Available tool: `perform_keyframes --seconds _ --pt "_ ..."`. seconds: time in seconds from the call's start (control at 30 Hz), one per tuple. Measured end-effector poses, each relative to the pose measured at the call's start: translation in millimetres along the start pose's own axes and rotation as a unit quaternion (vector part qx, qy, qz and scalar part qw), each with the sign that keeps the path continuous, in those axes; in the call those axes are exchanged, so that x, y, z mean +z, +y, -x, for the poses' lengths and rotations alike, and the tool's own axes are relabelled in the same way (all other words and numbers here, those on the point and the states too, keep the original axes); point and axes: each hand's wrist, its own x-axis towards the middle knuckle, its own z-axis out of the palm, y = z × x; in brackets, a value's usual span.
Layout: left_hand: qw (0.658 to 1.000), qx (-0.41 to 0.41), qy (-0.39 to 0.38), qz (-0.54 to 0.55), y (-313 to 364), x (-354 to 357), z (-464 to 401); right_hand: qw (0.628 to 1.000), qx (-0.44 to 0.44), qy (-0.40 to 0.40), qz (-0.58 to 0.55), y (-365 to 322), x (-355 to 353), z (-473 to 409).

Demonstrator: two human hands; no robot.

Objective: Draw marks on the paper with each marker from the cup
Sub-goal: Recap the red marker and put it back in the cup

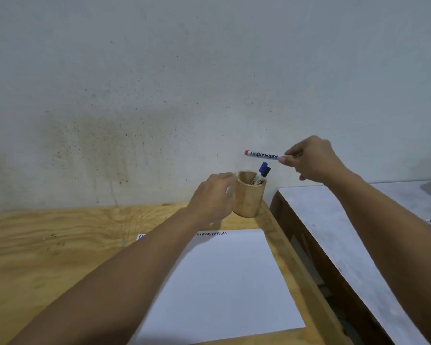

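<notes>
Above the cup, a red marker was pinched in the right hand; the cup was steadied by the left hand. Uncapping seemed next, then marking the paper nearby.

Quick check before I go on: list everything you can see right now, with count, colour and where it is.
Wooden cup: one, light brown, far right corner of the table, near the wall.
Markers in the cup: two, white barrels, one blue cap and one dark cap, leaning right.
Red marker: one, white barrel printed PERMANENT, red end, held level in the air above the cup.
Paper: one white sheet, near right part of the table, a row of short red and dark marks along its far edge.
Table: one, pale plywood.
Grey surface: one, to the right.
Wall: pale, speckled, stained.
Left hand: against the cup's left side.
Right hand: pinching the red marker's end.
</notes>
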Motion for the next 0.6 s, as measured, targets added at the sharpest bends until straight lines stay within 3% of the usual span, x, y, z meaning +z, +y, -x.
perform_keyframes --seconds 0.23,0.47,0.6 --pt "0.996 0.05 -0.041 -0.063 -7 15 -10 0.999 -0.041 0.018 0.015 -14 26 -27" --pt "0.997 0.034 -0.047 -0.05 -11 27 -17 0.992 -0.061 -0.034 0.105 -14 49 -51" --pt "0.998 0.021 -0.053 -0.04 -12 29 -17 0.994 -0.076 -0.022 0.082 -15 59 -50"
